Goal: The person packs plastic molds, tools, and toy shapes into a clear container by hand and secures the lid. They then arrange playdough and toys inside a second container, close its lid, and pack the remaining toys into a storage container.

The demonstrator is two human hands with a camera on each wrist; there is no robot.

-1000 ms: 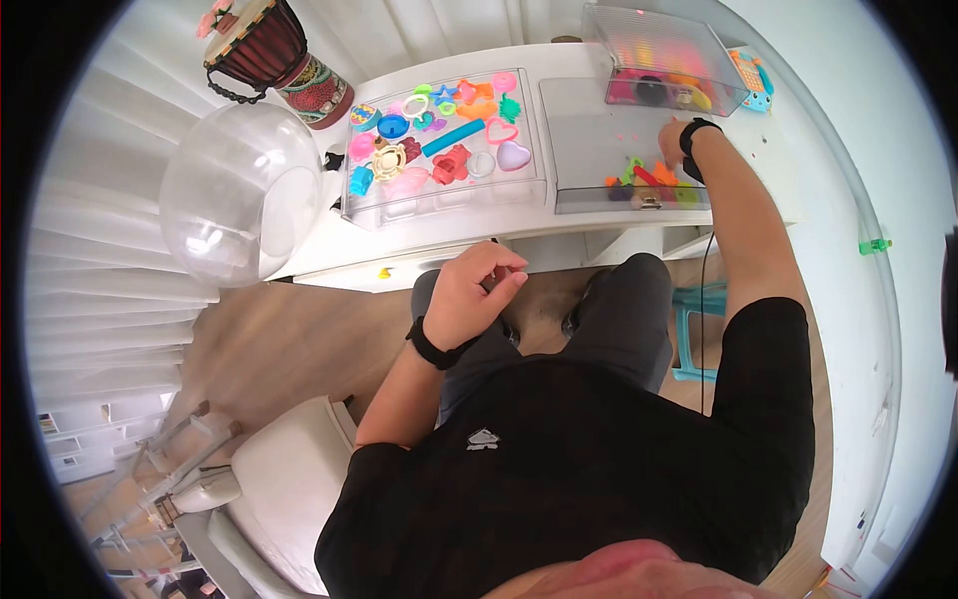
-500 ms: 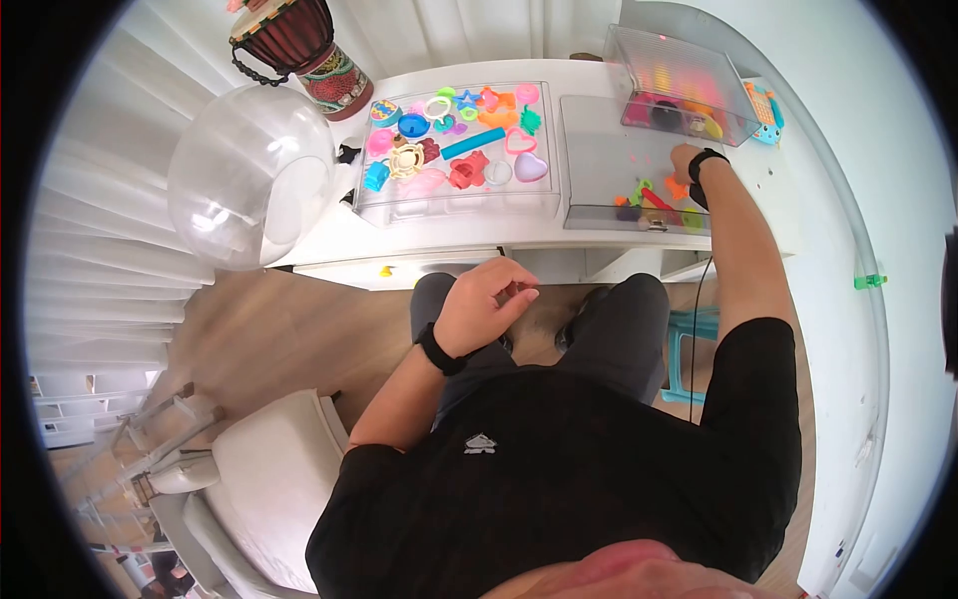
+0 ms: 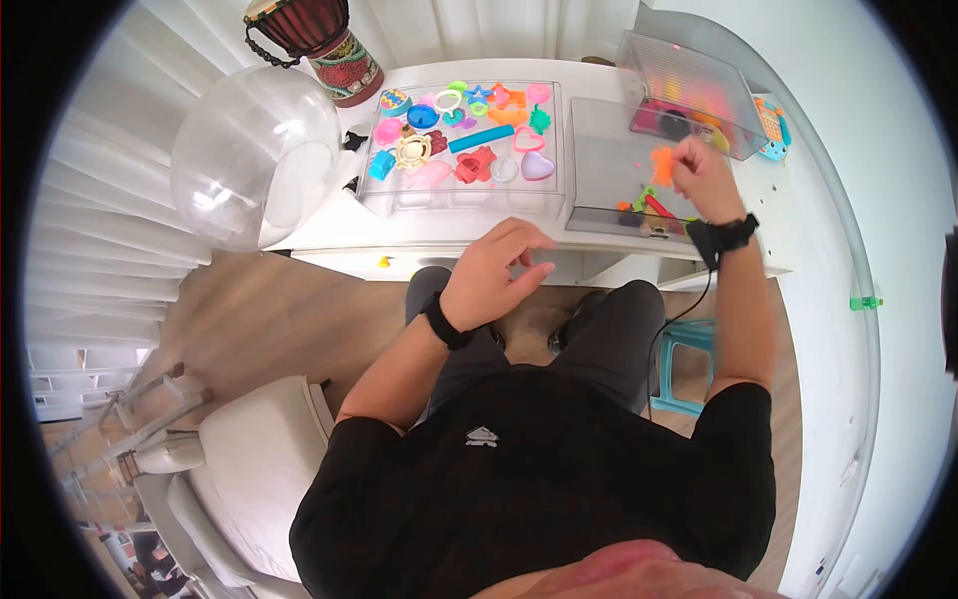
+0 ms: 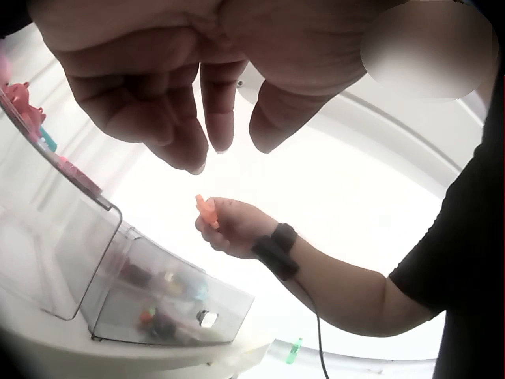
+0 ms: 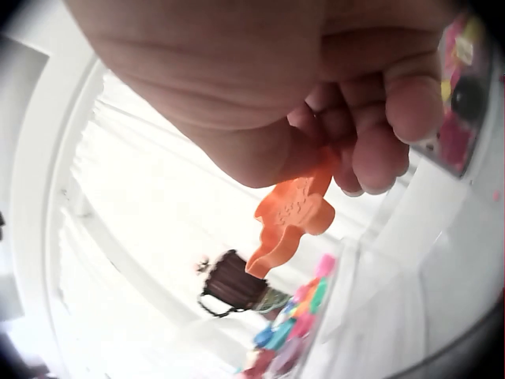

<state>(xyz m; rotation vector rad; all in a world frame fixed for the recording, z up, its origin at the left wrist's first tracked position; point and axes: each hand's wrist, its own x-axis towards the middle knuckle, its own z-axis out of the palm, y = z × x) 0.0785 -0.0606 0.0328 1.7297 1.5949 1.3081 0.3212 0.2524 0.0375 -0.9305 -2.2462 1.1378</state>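
In a black short-sleeved shirt (image 3: 559, 479), works at a long white table (image 3: 419, 228) with a clear, round plastic globe (image 3: 239, 140) at its left end. Faces a shallow, clear plastic tray (image 3: 541, 200) of bright moulded toys (image 3: 476, 166) and, just right of it, a shallow, grey see-through plastic tray (image 3: 599, 160). Holds the left hand (image 3: 499, 270) near the table's front edge, fingers loosely bent and free of any grasp; presents, only in the left-wrist view, thumb and fingertips plainly parted. Pinches a bright orange, scalloped plastic piece (image 3: 662, 165) between thumb and fingers of the right hand (image 3: 707, 180), above the grey tray in the head view. Reveals, in the right-wrist view alone, a raised wavy rim and embossed marks on the orange piece, too small and blurred to make out from the head.
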